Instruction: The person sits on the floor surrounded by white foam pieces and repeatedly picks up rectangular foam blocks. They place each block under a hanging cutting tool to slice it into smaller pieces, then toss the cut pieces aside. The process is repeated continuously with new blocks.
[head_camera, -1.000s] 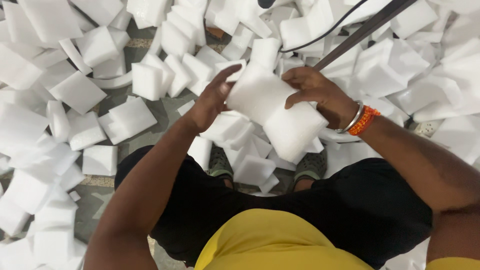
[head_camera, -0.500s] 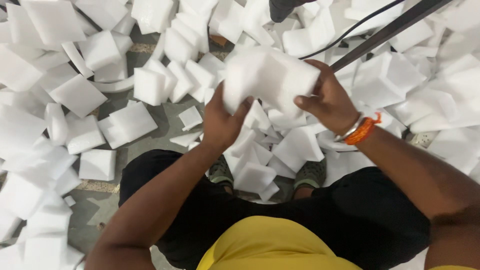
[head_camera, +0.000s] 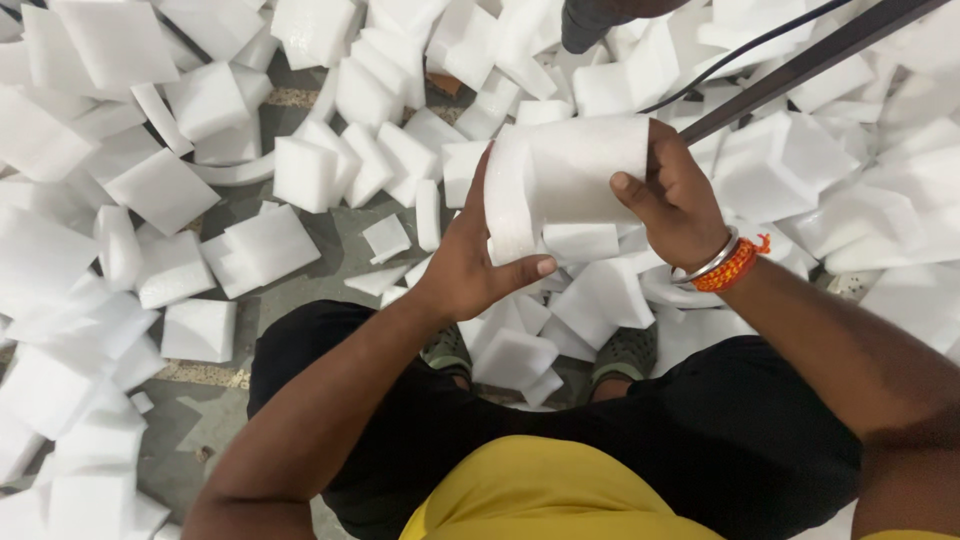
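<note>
I hold a large white foam block (head_camera: 575, 180) in front of me with both hands, above my lap. My left hand (head_camera: 478, 262) cups its left end, palm against the flat face and thumb under the lower edge. My right hand (head_camera: 678, 200) grips the right end, fingers wrapped over the top and thumb on the near face. The right wrist carries a metal bangle and an orange thread. The block lies roughly level, its long side running left to right.
Several white foam blocks (head_camera: 250, 245) lie scattered over the grey floor (head_camera: 310, 280) all around my feet (head_camera: 625, 352). A dark metal bar (head_camera: 800, 60) and a black cable (head_camera: 740, 50) cross the upper right. A dark object (head_camera: 590, 20) sits at the top edge.
The foam block has been raised and turned from slanting down-right to roughly level. Both hands shifted to its ends.
</note>
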